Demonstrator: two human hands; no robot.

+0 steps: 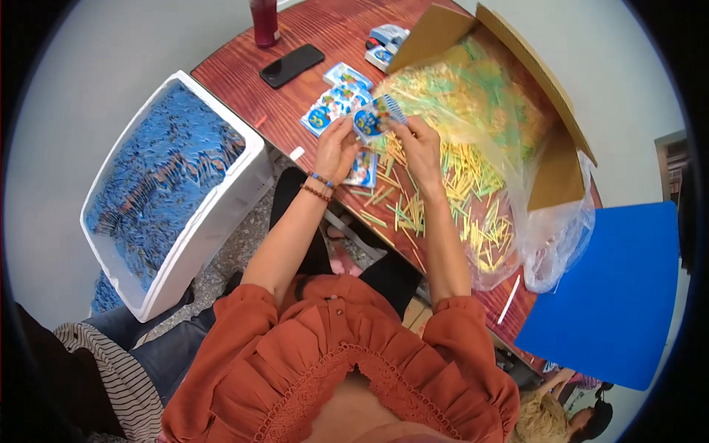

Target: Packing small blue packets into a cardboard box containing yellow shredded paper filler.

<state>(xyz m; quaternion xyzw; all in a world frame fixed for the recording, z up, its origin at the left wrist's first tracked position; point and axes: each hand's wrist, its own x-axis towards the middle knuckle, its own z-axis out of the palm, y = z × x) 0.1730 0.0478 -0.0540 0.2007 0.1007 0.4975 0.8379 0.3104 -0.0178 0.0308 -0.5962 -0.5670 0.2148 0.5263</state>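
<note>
A small blue and white printed packet (371,120) is held up over the table's near edge, spanning both hands. My left hand (334,153) pinches its left side, a beaded bracelet on the wrist. The fingers of my right hand (421,151) close on its right side. Just beyond lie similar packets (329,108) in an overlapping pile, and another packet (362,170) rests below my hands. To the right, thin yellow and green sticks (473,173) spread loosely out of a clear plastic bag (543,236). Whether the held packet contains anything I cannot tell.
A cardboard box (557,173) lies around the bag. On the reddish wooden table (240,81) are a black phone (292,66), a dark red bottle (264,22) and a white stick (509,299). At left stands a white foam box (247,166) full of blue pieces. A blue panel (605,295) is at right; people sit nearby.
</note>
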